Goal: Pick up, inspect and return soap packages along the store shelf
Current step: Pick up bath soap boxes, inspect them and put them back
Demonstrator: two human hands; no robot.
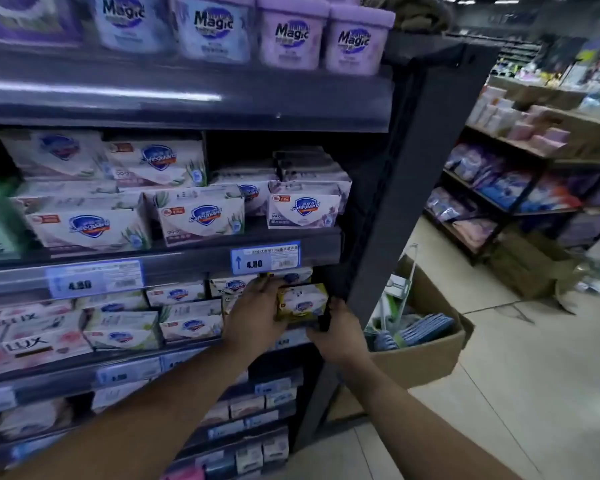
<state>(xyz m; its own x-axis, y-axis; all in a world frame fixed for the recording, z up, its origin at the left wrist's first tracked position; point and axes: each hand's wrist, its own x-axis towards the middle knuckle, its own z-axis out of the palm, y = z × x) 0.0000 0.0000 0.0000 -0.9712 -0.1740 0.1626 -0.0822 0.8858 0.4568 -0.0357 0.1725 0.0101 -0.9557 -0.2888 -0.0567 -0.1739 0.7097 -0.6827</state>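
Lux packages [32, 341] occupy the left end of the shelf [187, 266] tier below the price tag [265, 258], and white Safeguard packages [191, 323] are stacked beside them. The left hand [253, 317] grips the left end of the yellow soap package [303, 303], fingers curled over its top edge. The right hand [340, 330] grips the right end. The package sits label outward at the right end of this tier, just beside the dark shelf upright [413, 188]. A cardboard box [426, 358] stands on the floor further right.
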